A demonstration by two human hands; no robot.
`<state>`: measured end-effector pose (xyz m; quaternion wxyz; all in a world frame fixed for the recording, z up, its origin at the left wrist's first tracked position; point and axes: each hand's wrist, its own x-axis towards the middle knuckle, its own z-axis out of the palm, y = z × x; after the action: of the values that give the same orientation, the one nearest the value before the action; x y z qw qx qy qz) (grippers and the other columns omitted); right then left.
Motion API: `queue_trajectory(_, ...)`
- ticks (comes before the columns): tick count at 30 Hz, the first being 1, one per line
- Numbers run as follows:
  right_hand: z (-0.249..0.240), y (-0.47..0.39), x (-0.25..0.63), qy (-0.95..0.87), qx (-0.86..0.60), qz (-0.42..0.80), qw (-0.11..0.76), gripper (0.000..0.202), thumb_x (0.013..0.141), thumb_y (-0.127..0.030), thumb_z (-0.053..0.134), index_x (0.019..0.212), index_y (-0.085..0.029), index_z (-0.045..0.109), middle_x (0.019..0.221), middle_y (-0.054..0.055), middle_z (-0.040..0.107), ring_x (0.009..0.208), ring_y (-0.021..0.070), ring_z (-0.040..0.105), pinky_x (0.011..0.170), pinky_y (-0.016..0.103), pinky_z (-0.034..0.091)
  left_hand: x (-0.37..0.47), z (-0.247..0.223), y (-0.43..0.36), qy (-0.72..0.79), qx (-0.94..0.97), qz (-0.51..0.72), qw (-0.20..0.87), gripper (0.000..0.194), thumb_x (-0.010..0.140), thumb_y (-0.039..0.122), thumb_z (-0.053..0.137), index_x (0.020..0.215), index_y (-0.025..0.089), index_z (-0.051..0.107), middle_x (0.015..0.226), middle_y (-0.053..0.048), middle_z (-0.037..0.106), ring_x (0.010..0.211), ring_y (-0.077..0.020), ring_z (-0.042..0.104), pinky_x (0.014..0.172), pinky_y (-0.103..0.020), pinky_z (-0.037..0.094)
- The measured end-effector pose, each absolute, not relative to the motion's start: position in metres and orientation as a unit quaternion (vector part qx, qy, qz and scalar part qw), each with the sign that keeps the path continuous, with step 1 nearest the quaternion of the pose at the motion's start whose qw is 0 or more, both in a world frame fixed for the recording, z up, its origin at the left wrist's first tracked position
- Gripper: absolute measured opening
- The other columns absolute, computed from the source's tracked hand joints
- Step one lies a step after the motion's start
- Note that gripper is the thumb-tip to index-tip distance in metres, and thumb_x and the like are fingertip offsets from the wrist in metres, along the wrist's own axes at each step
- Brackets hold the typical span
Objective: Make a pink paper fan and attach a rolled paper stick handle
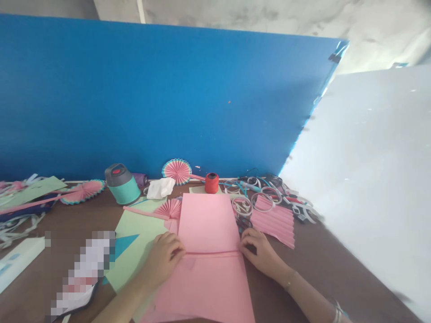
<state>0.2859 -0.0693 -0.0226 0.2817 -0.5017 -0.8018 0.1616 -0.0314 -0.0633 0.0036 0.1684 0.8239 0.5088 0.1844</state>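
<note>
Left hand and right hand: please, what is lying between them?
Between the left hand and right hand lies pink paper, with a narrow fold across it, in the head view.

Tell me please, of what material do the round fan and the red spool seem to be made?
Round fan: matt paper, it seems, judging by its sharp pleats and thin scalloped edge.

Red spool: probably wound thread, slightly glossy, around a dark core; the core's material I cannot tell.
</note>
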Motion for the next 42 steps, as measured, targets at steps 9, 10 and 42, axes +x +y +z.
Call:
queue_trajectory(9,-0.01,-0.076,0.278,-0.821,-0.521,0.072,0.225,0.013,0.082,-0.016,0.048,0.076,-0.019,0.059,0.089,0.006,0.058,0.087,0.0206,0.051,0.076,0.034,0.036,-0.029,0.009,-0.064,0.526,0.816,0.17,0.166,0.014,0.079,0.021,0.052,0.066,0.021,0.058,0.084,-0.001,0.059,0.087,-0.0195,0.052,0.079,-0.036,0.035)
queue_trajectory(10,-0.007,-0.079,0.273,-0.83,-0.512,0.045,0.215,0.012,0.081,-0.014,0.049,0.083,-0.019,0.06,0.093,0.007,0.058,0.091,0.0214,0.049,0.078,0.035,0.034,-0.029,0.009,-0.064,0.517,0.824,0.172,0.158,0.015,0.08,0.021,0.052,0.066,0.021,0.058,0.083,-0.001,0.059,0.086,-0.0192,0.052,0.079,-0.036,0.035)
queue_trajectory(42,-0.021,-0.057,0.21,-0.919,-0.368,-0.084,0.114,0.012,0.086,-0.012,0.054,0.075,-0.016,0.056,0.075,0.002,0.057,0.072,0.0171,0.043,0.063,0.031,0.023,0.004,0.014,-0.072,0.427,0.889,0.151,0.06,0.021,0.089,0.019,0.046,0.078,0.021,0.065,0.08,-0.002,0.061,0.079,-0.0183,0.051,0.072,-0.034,0.035)
